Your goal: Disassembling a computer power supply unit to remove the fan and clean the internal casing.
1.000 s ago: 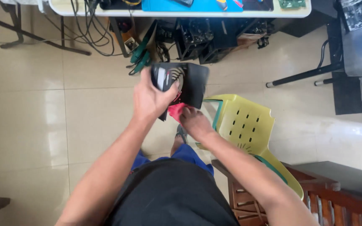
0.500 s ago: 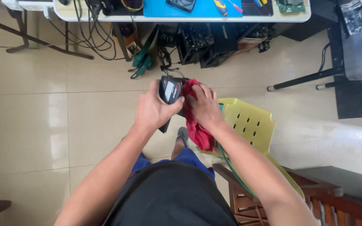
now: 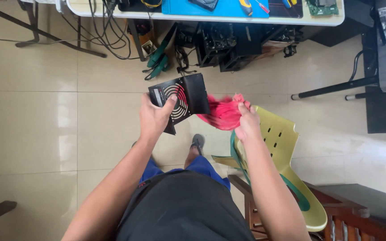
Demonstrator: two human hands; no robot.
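Black fan box point(image 3: 182, 101) in left hand's point(image 3: 153, 118) grip; right hand point(image 3: 248, 121) clutches red cloth point(image 3: 222, 114).

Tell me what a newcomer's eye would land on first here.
First, the black box with a round fan grille, held up by the left hand at mid-frame. Next, the bright red cloth bunched in the right hand beside it, above a yellow-green plastic chair.

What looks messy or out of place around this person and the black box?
Under the table hangs a loose tangle of black cables, and computer parts are piled on the floor. Nothing looks spilled or broken; the left hand holds the black fan box, the right hand a red cloth.
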